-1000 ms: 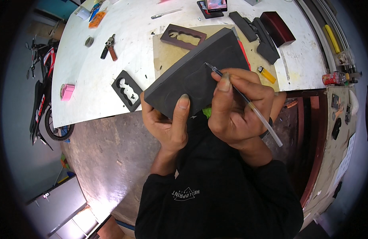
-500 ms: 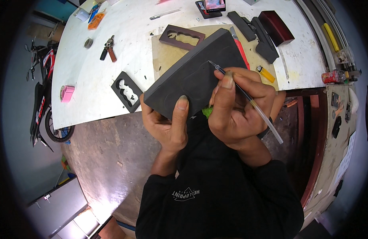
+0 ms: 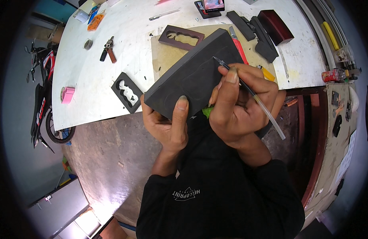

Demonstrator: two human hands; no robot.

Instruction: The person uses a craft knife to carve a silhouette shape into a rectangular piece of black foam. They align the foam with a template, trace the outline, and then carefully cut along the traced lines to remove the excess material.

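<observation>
My left hand (image 3: 168,129) grips the lower left corner of a black foam block (image 3: 192,75), its thumb lying on the upper face. The block is held tilted above the table's near edge, and faint curved outlines show on that face. In my right hand (image 3: 240,109) is a pen (image 3: 268,114) with a clear barrel, pinched near its point. The pen tip touches or nearly touches the block's face toward its right half. Behind the block lie a brown frame with a wavy cut-out (image 3: 163,38) and a red utility knife (image 3: 239,49), partly hidden.
A tan sheet (image 3: 157,55) lies on the white table (image 3: 128,36). Around it are a small black cut-out frame (image 3: 119,94), a yellow lighter (image 3: 268,75), keys (image 3: 109,49), pink tape (image 3: 66,95), black foam pieces (image 3: 265,44), a dark red box (image 3: 277,30) and a propped phone (image 3: 214,4).
My right hand has shifted the pen tip slightly up and to the right across the block's face. My left hand and the block stay almost still.
</observation>
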